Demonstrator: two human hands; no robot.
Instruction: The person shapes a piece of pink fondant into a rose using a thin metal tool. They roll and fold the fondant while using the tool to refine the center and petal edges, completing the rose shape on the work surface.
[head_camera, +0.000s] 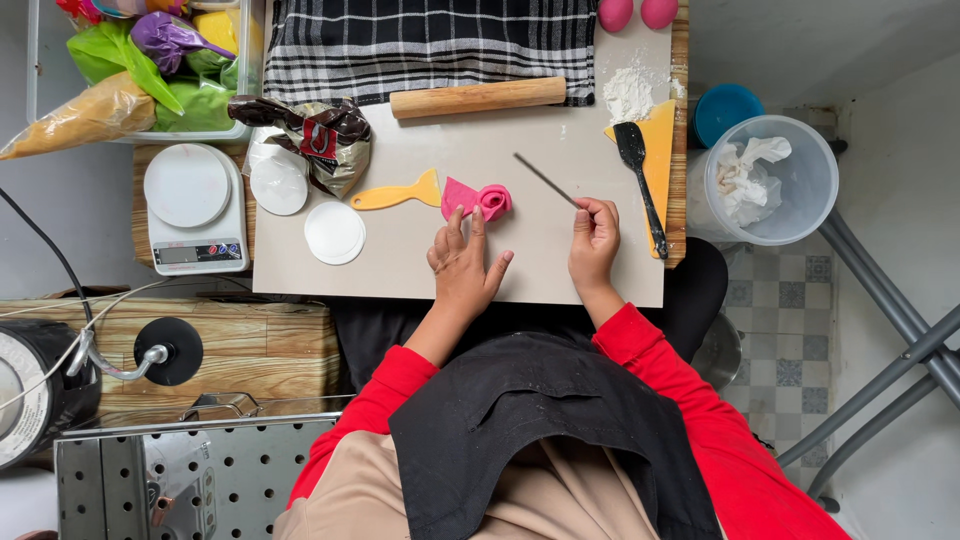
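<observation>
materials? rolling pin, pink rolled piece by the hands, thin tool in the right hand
Rolling pin: looks like bare wood, matte tan. Pink rolled piece: soft dough or fondant, by its curled, folded shape; left hand touches it. Thin tool in right hand: slim dark rod, probably metal; too small to be sure.

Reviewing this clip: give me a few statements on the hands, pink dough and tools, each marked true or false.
1. The right hand holds a thin stick. True.
2. The left hand grips the rolling pin. False: its fingers touch the pink dough roll; the pin lies apart by the checked cloth.
3. The yellow scraper lies beside the dough. True.
4. The black spatula lies on the kitchen scale. False: it rests on a yellow board.
</observation>
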